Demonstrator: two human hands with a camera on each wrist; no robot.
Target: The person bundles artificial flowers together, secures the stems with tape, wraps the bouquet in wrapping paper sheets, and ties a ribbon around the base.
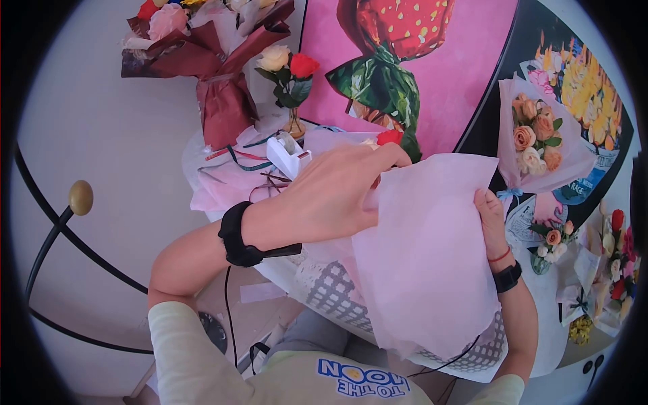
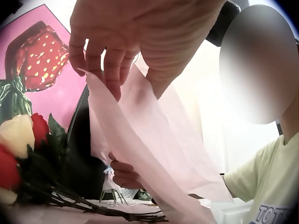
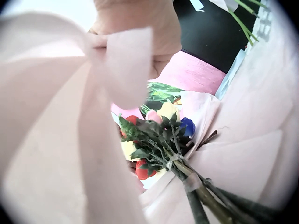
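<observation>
A sheet of pale pink wrapping paper stands raised between my hands, its lower part draping over the table's front edge. At its upper left, my left hand pinches the paper between thumb and fingers; the left wrist view shows this left hand from close by. My right hand grips the sheet's right edge. Behind the sheet lies a bunch of artificial roses in red, cream, pink and blue, with bare stems bound together by clear tape. In the head view the sheet and left hand hide most of this bunch.
A white tape dispenser stands on the table beside ribbons. Behind are a bouquet in dark red wrap and a small vase of roses. A peach rose bouquet and a strawberry painting stand at the back.
</observation>
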